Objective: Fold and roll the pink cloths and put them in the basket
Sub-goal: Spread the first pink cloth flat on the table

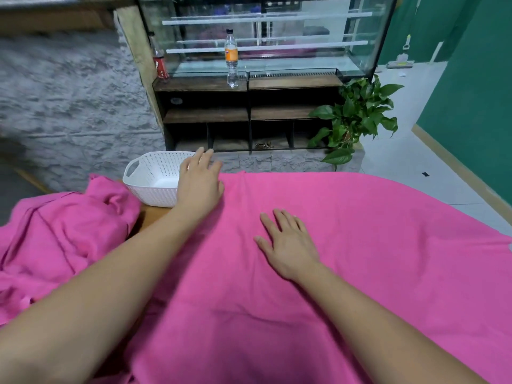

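Note:
A large pink cloth (346, 245) lies spread flat over the table in front of me. My right hand (288, 242) rests on its middle with straight, spread fingers. My left hand (198, 181) lies flat at the cloth's far left corner, fingers reaching past the edge, right beside the white basket (144, 176). The basket stands at the table's far left and looks empty. A second pink cloth (61, 234) lies crumpled in a heap at the left.
A strip of wooden table (149, 217) shows between the two cloths. Beyond the table stand a dark shelf unit (249, 115) with two bottles, a glass tank (263, 31), and a potted plant (354, 117) at the right.

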`<action>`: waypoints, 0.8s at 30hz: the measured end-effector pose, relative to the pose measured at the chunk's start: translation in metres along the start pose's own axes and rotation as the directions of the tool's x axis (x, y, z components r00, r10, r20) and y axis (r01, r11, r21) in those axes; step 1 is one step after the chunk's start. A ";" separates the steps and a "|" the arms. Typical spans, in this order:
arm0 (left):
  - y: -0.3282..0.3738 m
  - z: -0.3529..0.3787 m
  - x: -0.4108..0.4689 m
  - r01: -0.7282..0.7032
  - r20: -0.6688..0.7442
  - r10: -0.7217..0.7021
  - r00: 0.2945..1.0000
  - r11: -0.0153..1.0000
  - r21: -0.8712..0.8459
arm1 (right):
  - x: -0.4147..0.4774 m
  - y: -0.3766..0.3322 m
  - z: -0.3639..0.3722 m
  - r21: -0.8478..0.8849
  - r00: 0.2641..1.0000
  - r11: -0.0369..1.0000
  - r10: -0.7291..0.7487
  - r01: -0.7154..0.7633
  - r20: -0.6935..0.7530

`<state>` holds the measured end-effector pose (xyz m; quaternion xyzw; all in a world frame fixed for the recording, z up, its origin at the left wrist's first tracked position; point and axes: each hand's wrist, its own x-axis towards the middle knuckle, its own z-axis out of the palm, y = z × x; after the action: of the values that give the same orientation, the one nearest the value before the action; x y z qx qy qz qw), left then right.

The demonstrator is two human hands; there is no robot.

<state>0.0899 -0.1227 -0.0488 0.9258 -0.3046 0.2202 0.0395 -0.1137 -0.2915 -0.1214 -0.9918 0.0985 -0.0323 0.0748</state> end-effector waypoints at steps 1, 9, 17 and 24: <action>-0.014 0.003 0.004 0.030 0.000 -0.030 1.000 0.999 0.036 | 0.002 -0.001 0.003 0.003 1.000 1.000 0.002 -0.002 0.000; -0.055 0.014 0.023 0.080 0.194 -0.070 0.978 0.996 -0.041 | 0.001 0.001 0.009 -0.004 1.000 1.000 -0.003 0.003 -0.027; -0.088 0.027 0.032 0.166 0.222 -0.145 0.964 0.983 -0.081 | 0.002 0.002 0.009 -0.019 1.000 1.000 -0.004 0.004 -0.016; -0.128 0.029 0.024 0.152 0.269 -0.130 0.954 0.986 -0.062 | 0.002 0.001 0.008 -0.019 1.000 1.000 -0.001 0.001 -0.008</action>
<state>0.1922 -0.0381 -0.0564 0.9639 -0.2490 0.0787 0.0522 -0.1113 -0.2919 -0.1295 -0.9924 0.0985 -0.0354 0.0648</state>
